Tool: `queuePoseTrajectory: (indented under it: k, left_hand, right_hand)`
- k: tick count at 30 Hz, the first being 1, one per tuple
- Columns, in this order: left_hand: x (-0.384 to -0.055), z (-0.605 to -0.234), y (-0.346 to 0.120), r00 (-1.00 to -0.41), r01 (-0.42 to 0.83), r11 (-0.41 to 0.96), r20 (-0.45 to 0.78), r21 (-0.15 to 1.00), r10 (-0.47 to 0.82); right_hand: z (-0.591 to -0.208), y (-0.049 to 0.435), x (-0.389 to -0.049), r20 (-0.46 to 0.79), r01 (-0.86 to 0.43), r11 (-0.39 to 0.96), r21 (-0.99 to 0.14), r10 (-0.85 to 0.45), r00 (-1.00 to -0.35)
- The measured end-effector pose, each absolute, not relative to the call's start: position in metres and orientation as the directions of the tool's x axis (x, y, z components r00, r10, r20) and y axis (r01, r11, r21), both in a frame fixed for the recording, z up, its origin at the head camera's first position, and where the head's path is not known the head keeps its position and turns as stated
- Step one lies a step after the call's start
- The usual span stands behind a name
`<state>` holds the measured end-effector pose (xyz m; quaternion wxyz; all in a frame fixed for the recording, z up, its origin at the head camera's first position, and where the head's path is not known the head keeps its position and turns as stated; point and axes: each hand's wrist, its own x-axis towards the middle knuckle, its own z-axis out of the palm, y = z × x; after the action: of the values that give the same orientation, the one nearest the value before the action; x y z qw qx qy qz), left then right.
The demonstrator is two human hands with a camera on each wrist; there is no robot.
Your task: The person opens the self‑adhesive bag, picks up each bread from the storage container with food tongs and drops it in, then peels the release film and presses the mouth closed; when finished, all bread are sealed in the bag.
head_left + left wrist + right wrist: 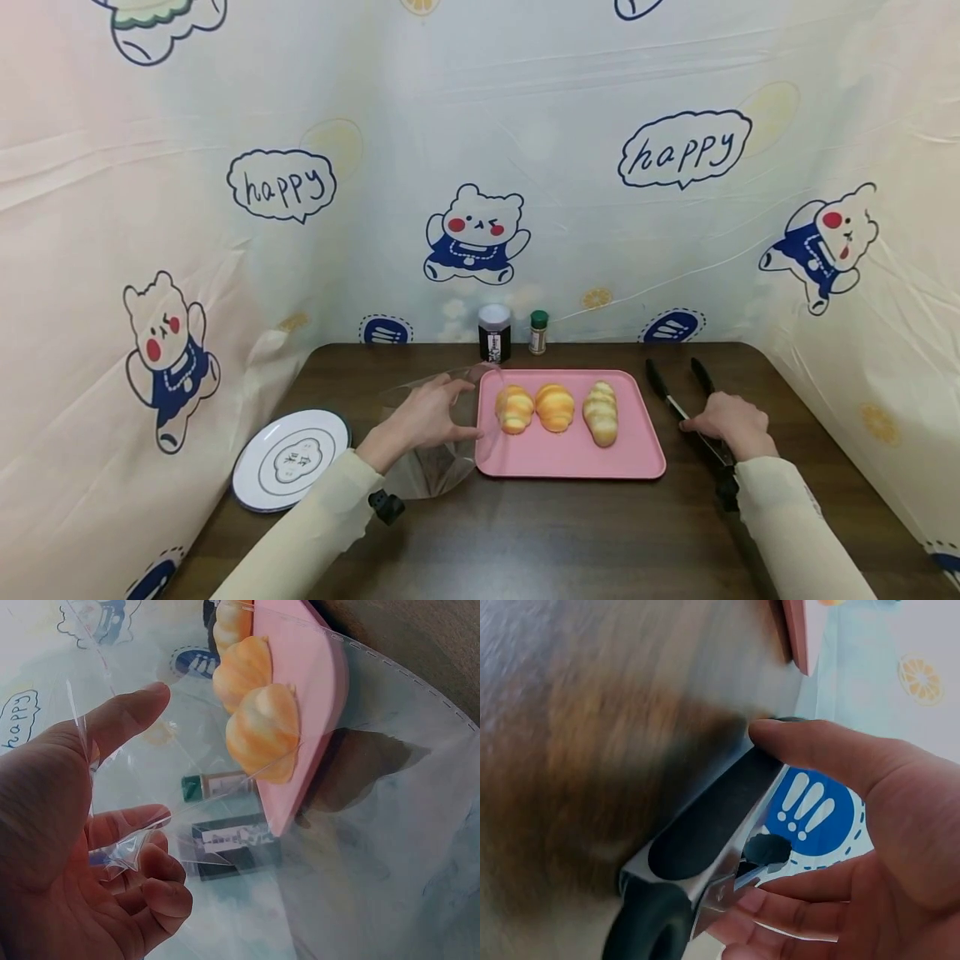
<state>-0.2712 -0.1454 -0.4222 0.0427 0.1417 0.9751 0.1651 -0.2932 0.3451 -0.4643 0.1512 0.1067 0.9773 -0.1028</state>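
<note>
My left hand (pixel 424 419) is over a clear plastic bag (pixel 435 472), thumb and index finger spread wide apart. In the left wrist view its other fingers are curled, with a crumpled fold of the bag among them. The bag's film overlaps the left end of a pink tray (pixel 525 463). Two round golden rolls (pixel 514 409) and one longer, paler roll (pixel 601 414) sit on that tray. At the right, my right hand (pixel 729 423) grips metal tongs with black handles (pixel 705 821), its thumb along one arm and fingers at the other side. The arms stand apart.
A white plate (pixel 291 460) with a dark rim lies at the left of the brown table (pixel 525 542). Behind the tray stand a dark jar (pixel 494 333) with a pale lid and a small green-capped bottle (pixel 537 333). A printed curtain (pixel 480 125) borders the table.
</note>
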Motion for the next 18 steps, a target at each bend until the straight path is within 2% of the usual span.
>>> queuePoseTrajectory:
  k: [7,18]
  left_hand:
    - [-0.2716,-0.4218,-0.1453,-0.956,0.264,0.907,-0.036,0.329,0.291]
    - [-0.2728,-0.4226,-0.1459,-0.956,0.269,0.910,-0.029,0.317,0.293]
  right_hand:
    - [-0.4648,0.3451,-0.2946,-0.313,0.245,0.958,-0.151,0.189,-0.931]
    - [-0.4650,0.3530,-0.2923,-0.296,0.270,0.935,-0.231,0.197,-0.935]
